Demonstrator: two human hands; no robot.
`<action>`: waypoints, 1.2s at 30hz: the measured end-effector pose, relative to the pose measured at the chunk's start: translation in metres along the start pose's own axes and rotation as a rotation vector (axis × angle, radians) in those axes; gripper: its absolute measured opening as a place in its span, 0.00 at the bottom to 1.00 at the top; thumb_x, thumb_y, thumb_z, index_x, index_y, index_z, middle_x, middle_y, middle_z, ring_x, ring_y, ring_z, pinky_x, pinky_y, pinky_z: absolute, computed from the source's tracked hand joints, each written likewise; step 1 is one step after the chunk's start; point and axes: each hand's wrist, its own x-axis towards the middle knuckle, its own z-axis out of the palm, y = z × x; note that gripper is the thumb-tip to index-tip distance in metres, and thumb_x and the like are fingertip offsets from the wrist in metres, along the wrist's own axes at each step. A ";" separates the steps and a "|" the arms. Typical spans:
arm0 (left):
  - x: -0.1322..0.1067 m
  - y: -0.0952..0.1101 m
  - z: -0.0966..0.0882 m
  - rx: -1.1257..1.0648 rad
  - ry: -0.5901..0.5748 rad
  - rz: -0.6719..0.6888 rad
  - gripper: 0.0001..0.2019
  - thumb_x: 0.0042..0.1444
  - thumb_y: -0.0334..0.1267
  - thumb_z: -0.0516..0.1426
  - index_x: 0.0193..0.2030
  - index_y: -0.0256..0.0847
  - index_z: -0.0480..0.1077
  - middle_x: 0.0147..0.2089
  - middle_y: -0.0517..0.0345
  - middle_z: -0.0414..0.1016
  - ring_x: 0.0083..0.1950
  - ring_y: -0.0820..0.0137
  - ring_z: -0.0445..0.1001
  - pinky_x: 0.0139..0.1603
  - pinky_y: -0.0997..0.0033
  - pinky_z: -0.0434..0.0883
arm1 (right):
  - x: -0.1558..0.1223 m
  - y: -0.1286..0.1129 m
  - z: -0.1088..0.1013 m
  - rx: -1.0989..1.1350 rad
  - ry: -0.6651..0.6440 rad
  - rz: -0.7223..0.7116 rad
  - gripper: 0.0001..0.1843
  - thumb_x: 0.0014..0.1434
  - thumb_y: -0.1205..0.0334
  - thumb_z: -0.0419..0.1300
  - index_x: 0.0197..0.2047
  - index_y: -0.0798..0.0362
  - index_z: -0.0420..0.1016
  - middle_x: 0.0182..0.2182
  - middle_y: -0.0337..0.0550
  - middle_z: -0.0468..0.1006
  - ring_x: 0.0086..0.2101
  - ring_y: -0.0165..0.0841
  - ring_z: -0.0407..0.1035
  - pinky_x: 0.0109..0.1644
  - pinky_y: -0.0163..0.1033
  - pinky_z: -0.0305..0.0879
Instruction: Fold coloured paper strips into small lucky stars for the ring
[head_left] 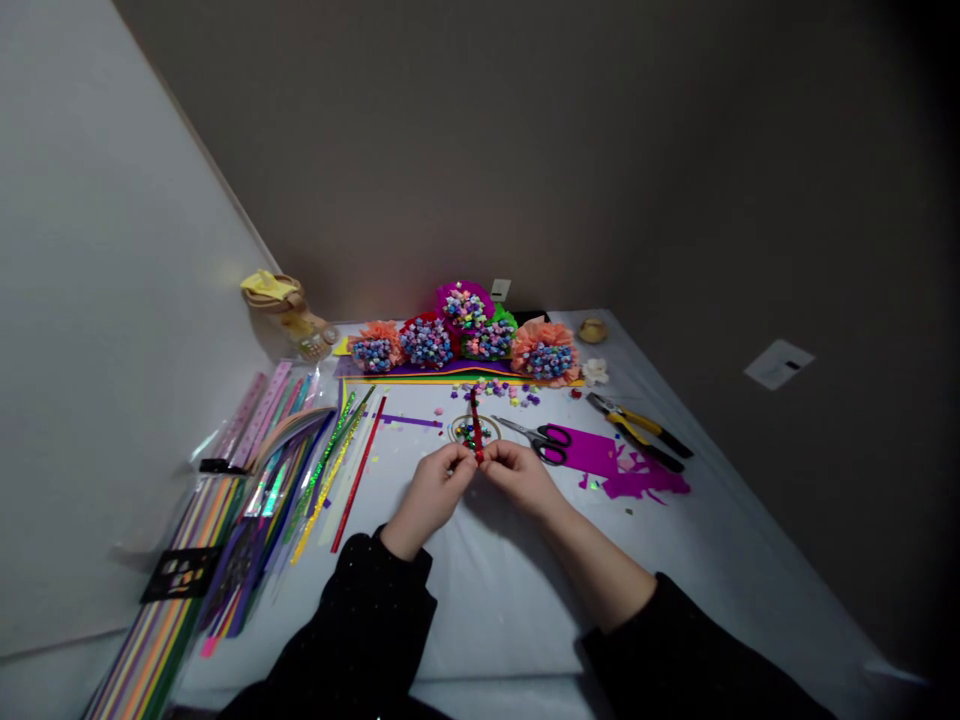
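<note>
Between my two hands a narrow red paper strip [475, 410] stands up, its lower end pinched at my fingertips. My left hand [439, 490] and my right hand [521, 478] are both closed on that end, thumbs almost touching. Just behind the fingers sits a small round dish [453, 428] with shiny little stars in it, partly covered by the strip. Small pastel paper stars [517, 392] lie scattered beyond the dish. Scissors with black handles [551, 440] rest to the right of my right hand.
Several star-filled paper flowers [427, 342] line the back. Yellow-handled pliers [637, 425] and magenta paper [592, 452] with scraps lie right. At left are loose glitter strips [330, 480], a red strip [360, 470] and packs of coloured strips [180, 600]. A wicker-like item [289, 310] stands back left.
</note>
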 end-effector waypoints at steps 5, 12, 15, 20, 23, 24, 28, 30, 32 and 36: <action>0.000 0.001 -0.002 0.017 -0.028 0.003 0.09 0.55 0.38 0.50 0.28 0.37 0.66 0.26 0.62 0.66 0.30 0.73 0.64 0.32 0.75 0.62 | -0.002 -0.004 -0.002 0.044 -0.015 0.053 0.10 0.47 0.55 0.59 0.24 0.53 0.67 0.15 0.31 0.58 0.18 0.24 0.50 0.22 0.32 0.46; 0.000 0.002 -0.005 -0.003 -0.041 -0.011 0.10 0.56 0.41 0.50 0.29 0.38 0.67 0.27 0.61 0.67 0.31 0.72 0.65 0.33 0.75 0.63 | -0.001 -0.002 -0.003 0.063 -0.016 0.046 0.13 0.46 0.55 0.61 0.22 0.54 0.64 0.15 0.31 0.59 0.18 0.23 0.49 0.21 0.31 0.44; 0.001 0.000 -0.005 -0.046 -0.031 -0.029 0.11 0.57 0.43 0.50 0.30 0.37 0.67 0.28 0.60 0.68 0.32 0.72 0.66 0.35 0.74 0.64 | -0.001 -0.001 -0.005 0.098 -0.007 0.076 0.13 0.48 0.54 0.60 0.23 0.53 0.64 0.13 0.29 0.57 0.16 0.23 0.48 0.21 0.31 0.44; 0.002 -0.005 -0.001 -0.083 -0.072 -0.002 0.10 0.56 0.42 0.51 0.32 0.37 0.68 0.31 0.59 0.70 0.34 0.71 0.68 0.37 0.73 0.65 | -0.002 -0.002 -0.004 0.065 -0.024 0.057 0.14 0.49 0.53 0.60 0.23 0.54 0.65 0.14 0.30 0.58 0.17 0.23 0.48 0.21 0.31 0.43; 0.001 -0.006 -0.001 -0.100 -0.063 0.008 0.10 0.56 0.41 0.52 0.32 0.37 0.68 0.30 0.59 0.70 0.34 0.72 0.68 0.37 0.74 0.65 | -0.002 -0.004 -0.003 0.025 -0.005 0.018 0.14 0.48 0.53 0.60 0.22 0.54 0.64 0.16 0.31 0.58 0.19 0.23 0.49 0.22 0.32 0.44; 0.001 -0.006 -0.001 -0.099 -0.062 0.006 0.10 0.56 0.41 0.52 0.32 0.37 0.67 0.30 0.59 0.70 0.34 0.72 0.68 0.37 0.74 0.65 | -0.002 -0.004 -0.003 0.014 -0.001 0.011 0.15 0.48 0.53 0.60 0.21 0.54 0.64 0.16 0.31 0.59 0.19 0.24 0.49 0.23 0.32 0.45; 0.001 -0.004 -0.002 -0.062 -0.057 0.002 0.10 0.56 0.42 0.51 0.31 0.37 0.67 0.30 0.59 0.69 0.34 0.71 0.67 0.37 0.73 0.65 | -0.001 -0.002 -0.003 0.012 -0.003 0.008 0.15 0.47 0.53 0.61 0.22 0.54 0.65 0.17 0.32 0.60 0.20 0.24 0.50 0.24 0.32 0.45; 0.001 -0.003 -0.003 -0.025 -0.040 0.017 0.10 0.57 0.42 0.51 0.31 0.37 0.67 0.29 0.60 0.68 0.33 0.72 0.66 0.36 0.74 0.64 | -0.001 0.000 -0.004 0.026 -0.016 0.013 0.14 0.47 0.53 0.61 0.23 0.55 0.66 0.17 0.32 0.60 0.20 0.24 0.50 0.24 0.32 0.45; 0.000 -0.001 -0.003 0.016 -0.022 0.040 0.10 0.57 0.41 0.50 0.31 0.38 0.66 0.29 0.60 0.67 0.32 0.72 0.65 0.35 0.74 0.63 | -0.001 0.001 -0.004 0.033 -0.033 0.011 0.14 0.48 0.53 0.61 0.24 0.55 0.67 0.17 0.32 0.60 0.20 0.24 0.51 0.24 0.32 0.46; -0.002 0.000 -0.001 0.040 -0.022 0.052 0.10 0.58 0.40 0.49 0.30 0.38 0.65 0.28 0.61 0.66 0.32 0.72 0.64 0.34 0.75 0.62 | -0.001 -0.001 -0.002 -0.057 -0.007 -0.015 0.13 0.47 0.55 0.60 0.22 0.55 0.65 0.17 0.33 0.61 0.21 0.24 0.52 0.26 0.32 0.49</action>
